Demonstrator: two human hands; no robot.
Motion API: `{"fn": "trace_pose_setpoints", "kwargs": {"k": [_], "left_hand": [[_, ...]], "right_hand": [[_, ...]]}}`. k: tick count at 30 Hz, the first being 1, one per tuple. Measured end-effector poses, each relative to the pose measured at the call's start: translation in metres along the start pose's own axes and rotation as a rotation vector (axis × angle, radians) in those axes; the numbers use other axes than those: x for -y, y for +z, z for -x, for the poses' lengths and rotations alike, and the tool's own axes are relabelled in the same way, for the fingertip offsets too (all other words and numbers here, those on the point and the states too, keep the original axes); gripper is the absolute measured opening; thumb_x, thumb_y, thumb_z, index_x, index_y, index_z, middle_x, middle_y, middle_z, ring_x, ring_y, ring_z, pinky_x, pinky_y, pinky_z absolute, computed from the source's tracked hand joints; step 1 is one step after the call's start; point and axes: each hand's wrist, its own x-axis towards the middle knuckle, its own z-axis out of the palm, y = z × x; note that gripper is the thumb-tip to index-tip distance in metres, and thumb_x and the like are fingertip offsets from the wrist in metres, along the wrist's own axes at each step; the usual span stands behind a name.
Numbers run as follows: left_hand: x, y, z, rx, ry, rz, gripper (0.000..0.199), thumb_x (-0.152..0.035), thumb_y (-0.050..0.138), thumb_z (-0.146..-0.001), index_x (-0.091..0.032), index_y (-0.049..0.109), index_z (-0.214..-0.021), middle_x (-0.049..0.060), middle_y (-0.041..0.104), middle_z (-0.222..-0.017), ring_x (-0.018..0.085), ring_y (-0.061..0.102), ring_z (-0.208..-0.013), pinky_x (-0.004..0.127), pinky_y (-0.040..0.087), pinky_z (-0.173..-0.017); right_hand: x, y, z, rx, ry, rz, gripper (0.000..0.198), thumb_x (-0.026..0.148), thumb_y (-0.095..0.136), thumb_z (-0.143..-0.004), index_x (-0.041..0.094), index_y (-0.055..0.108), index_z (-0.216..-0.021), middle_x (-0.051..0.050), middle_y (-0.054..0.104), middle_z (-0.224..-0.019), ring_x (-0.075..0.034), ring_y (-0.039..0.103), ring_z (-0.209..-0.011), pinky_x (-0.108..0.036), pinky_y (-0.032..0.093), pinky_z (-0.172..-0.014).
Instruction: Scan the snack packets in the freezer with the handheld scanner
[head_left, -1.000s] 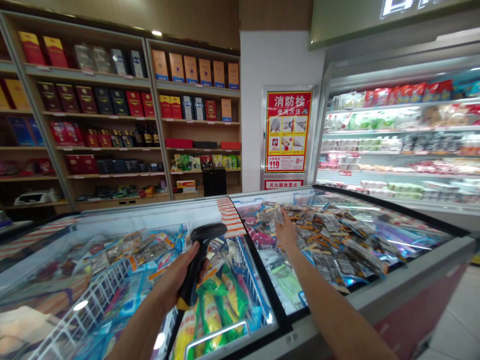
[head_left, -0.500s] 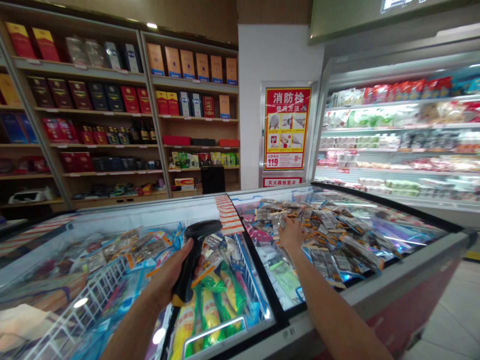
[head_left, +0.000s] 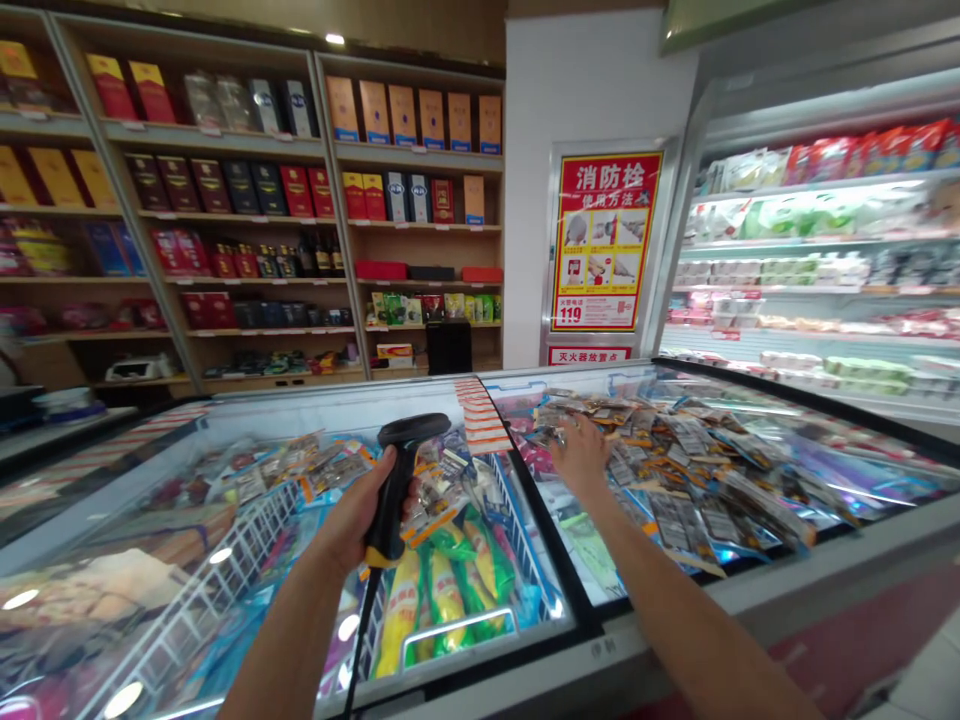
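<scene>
My left hand is closed around the handle of a black barcode scanner with yellow trim. The scanner is upright above the freezer's sliding glass, and its cord hangs down. On the right-hand glass lies a pile of small snack packets with clear and orange wrapping. At the pile's left end, my right hand has its fingers curled on a packet; the fingertips are partly hidden. Below the scanner, green and yellow ice-cream packs show inside the freezer.
The chest freezer's metal front edge runs along the near side. White wire baskets divide its inside. Behind stand wooden shelves of boxes, a red fire-hydrant sign, and a lit open refrigerator at right.
My view has swung a little left, so the scene sits farther right. My right hand stays at the left end of the pile, fingers on a packet. The scanner's cord now shows.
</scene>
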Motion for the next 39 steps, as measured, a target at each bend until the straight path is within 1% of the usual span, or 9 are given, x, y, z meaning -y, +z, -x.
{"fn": "trace_pose_setpoints", "kwargs": {"k": [3,5,7,10,16,26,28,33,39], "left_hand": [[-0.002,-0.002,-0.001,0.016,0.010,0.015,0.030,-0.042,0.046,-0.080,-0.013,0.054,-0.082,0.001,0.056,-0.054,0.007,0.049,-0.040,0.016,0.039,-0.036],[-0.003,-0.002,0.000,0.035,0.013,0.032,0.030,-0.042,0.045,-0.080,-0.013,0.054,-0.082,0.000,0.055,-0.053,0.007,0.049,-0.040,0.016,0.039,-0.036],[-0.004,-0.001,0.001,0.033,0.009,0.039,0.031,-0.043,0.047,-0.079,-0.013,0.055,-0.081,0.000,0.055,-0.052,0.007,0.048,-0.038,0.016,0.039,-0.035],[-0.005,0.002,0.003,0.009,-0.014,0.051,0.033,-0.045,0.048,-0.077,-0.012,0.056,-0.076,0.000,0.055,-0.051,0.007,0.048,-0.036,0.017,0.039,-0.032],[-0.007,0.004,0.007,0.006,-0.078,0.100,0.036,-0.042,0.042,-0.081,-0.012,0.055,-0.069,0.001,0.054,-0.048,0.008,0.048,-0.035,0.017,0.039,-0.032],[-0.005,0.006,0.005,-0.029,0.015,0.015,0.032,-0.038,0.042,-0.082,-0.012,0.055,-0.070,0.003,0.058,-0.051,0.008,0.050,-0.038,0.018,0.041,-0.037],[-0.002,0.004,0.003,-0.021,0.013,0.000,0.030,-0.038,0.043,-0.082,-0.012,0.055,-0.073,0.003,0.059,-0.053,0.009,0.051,-0.039,0.018,0.041,-0.037],[0.002,0.002,0.000,0.007,0.012,-0.014,0.028,-0.039,0.046,-0.080,-0.013,0.055,-0.076,0.003,0.060,-0.054,0.008,0.051,-0.040,0.017,0.041,-0.038],[0.002,0.007,0.002,-0.035,-0.019,-0.063,0.029,-0.040,0.048,-0.079,-0.013,0.056,-0.075,0.003,0.060,-0.054,0.008,0.051,-0.038,0.017,0.040,-0.035]], "right_hand": [[0.039,0.005,0.024,0.144,-0.356,-0.126,0.038,0.035,0.046,-0.078,0.023,0.052,-0.114,-0.008,0.042,-0.128,-0.023,0.035,-0.117,-0.038,0.026,-0.095],[0.065,0.008,0.043,0.254,-0.633,-0.182,0.043,0.041,0.048,-0.078,0.026,0.047,-0.118,-0.007,0.040,-0.130,-0.023,0.033,-0.119,-0.040,0.025,-0.096],[0.088,0.011,0.059,0.314,-0.811,-0.210,0.050,0.049,0.045,-0.078,0.029,0.041,-0.123,-0.007,0.035,-0.134,-0.026,0.029,-0.122,-0.046,0.023,-0.097],[0.115,0.016,0.077,0.352,-0.934,-0.211,0.054,0.055,0.040,-0.078,0.028,0.038,-0.125,-0.009,0.030,-0.137,-0.030,0.023,-0.124,-0.054,0.022,-0.095],[0.148,0.036,0.091,0.437,-1.116,-0.164,0.048,0.055,0.049,-0.071,0.024,0.054,-0.108,-0.009,0.046,-0.123,-0.032,0.022,-0.122,-0.058,0.024,-0.093],[0.110,0.025,0.047,0.451,-0.878,-0.234,0.029,0.034,0.041,-0.083,0.034,0.053,-0.109,0.002,0.042,-0.129,-0.023,0.032,-0.119,-0.047,0.025,-0.095],[0.100,0.023,0.039,0.406,-0.772,-0.277,0.030,0.030,0.042,-0.082,0.031,0.053,-0.110,0.000,0.046,-0.125,-0.020,0.037,-0.116,-0.040,0.028,-0.094],[0.081,0.026,0.024,0.383,-0.282,-0.157,0.041,0.043,0.052,-0.073,0.019,0.055,-0.107,-0.010,0.061,-0.102,-0.023,0.053,-0.097,-0.033,0.039,-0.079],[0.070,0.034,0.015,0.468,-0.187,-0.177,0.033,0.039,0.061,-0.064,0.019,0.062,-0.091,-0.007,0.066,-0.088,-0.021,0.059,-0.084,-0.025,0.040,-0.063]]}}
